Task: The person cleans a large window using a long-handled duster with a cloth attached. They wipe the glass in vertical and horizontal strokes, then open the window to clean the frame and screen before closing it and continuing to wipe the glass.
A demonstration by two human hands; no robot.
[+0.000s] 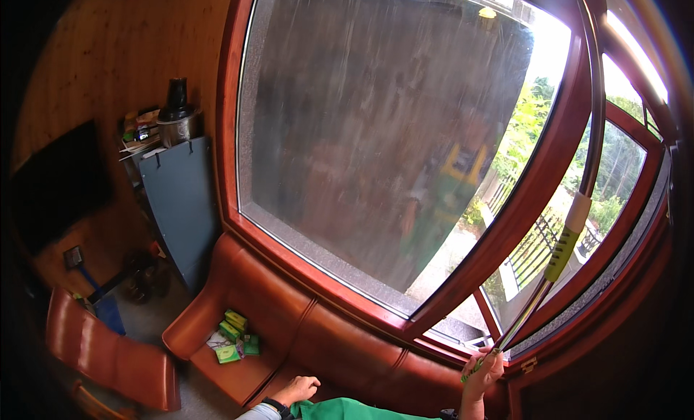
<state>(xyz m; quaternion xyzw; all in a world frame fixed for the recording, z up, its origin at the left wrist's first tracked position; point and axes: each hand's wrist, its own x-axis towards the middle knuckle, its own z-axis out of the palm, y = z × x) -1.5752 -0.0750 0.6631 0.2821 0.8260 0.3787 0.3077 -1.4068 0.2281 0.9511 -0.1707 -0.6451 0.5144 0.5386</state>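
My right hand (485, 368), low right, is closed around the lower part of a metal telescopic pole (523, 322). The pole has a green and white grip sleeve (564, 252) and runs up past the red-brown window frame towards the top edge, where its far end is out of view. My left hand (302, 389) is held above the brown leather sofa (336, 333), fingers loosely curled with nothing seen in them. Behind the sofa stands a large window pane (379, 127) with streaks and a faint reflection of a person. Green cloth (352, 410) covers my front.
Several green and yellow packets (233, 333) lie on the sofa. To the left are a blue-grey cabinet (181, 197) with a steel and black appliance (178, 119), a dark screen (62, 187), a blue dustpan (110, 314) and a brown leather seat (114, 360). An open window sash (629, 203) is at right.
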